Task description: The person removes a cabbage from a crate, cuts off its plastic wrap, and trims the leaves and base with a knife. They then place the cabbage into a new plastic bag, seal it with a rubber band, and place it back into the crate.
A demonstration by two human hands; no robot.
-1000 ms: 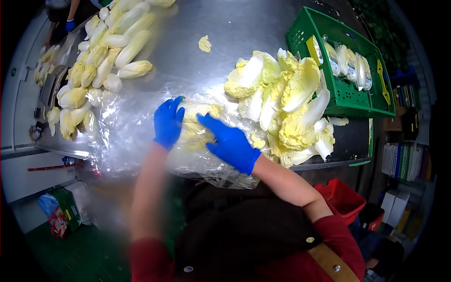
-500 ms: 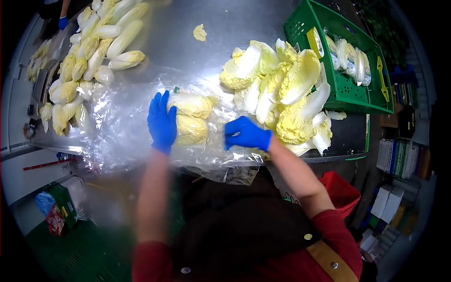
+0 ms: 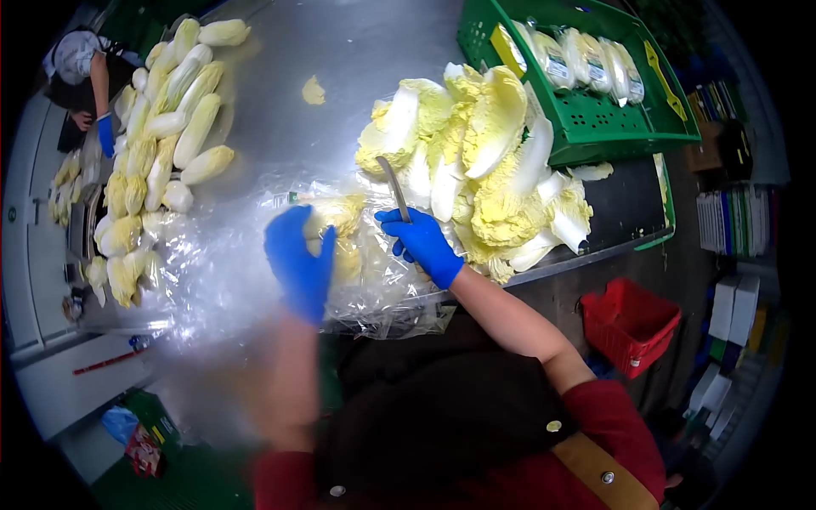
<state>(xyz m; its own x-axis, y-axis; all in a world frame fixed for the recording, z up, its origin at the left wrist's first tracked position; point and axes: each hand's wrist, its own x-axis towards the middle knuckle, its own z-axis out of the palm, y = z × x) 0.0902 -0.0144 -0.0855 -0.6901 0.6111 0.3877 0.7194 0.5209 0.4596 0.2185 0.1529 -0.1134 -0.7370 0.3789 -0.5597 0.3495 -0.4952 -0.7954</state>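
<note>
Both hands wear blue gloves. My right hand [image 3: 425, 245] is closed around a knife [image 3: 394, 189] whose curved blade points up and away, near a heap of loose cabbage leaves [image 3: 484, 161]. My left hand [image 3: 299, 259] has its thumb and fingers apart, slightly blurred, at the left side of the bagged pale yellow heads [image 3: 342, 214]. Clear plastic film [image 3: 221, 242] spreads under and around those heads, out to the left. It also hangs over the table's front edge.
Several chicory-like heads [image 3: 197, 129] lie at the left of the metal table [image 3: 280, 85]. A green crate [image 3: 586, 127] with wrapped heads stands at the back right. Below it is a red bin [image 3: 631, 327]. A co-worker [image 3: 81, 64] is at the far left.
My right hand now holds a knife and is farther from the table's front edge. My left hand's thumb has spread from its fingers. The view has shifted, with a co-worker more visible.
</note>
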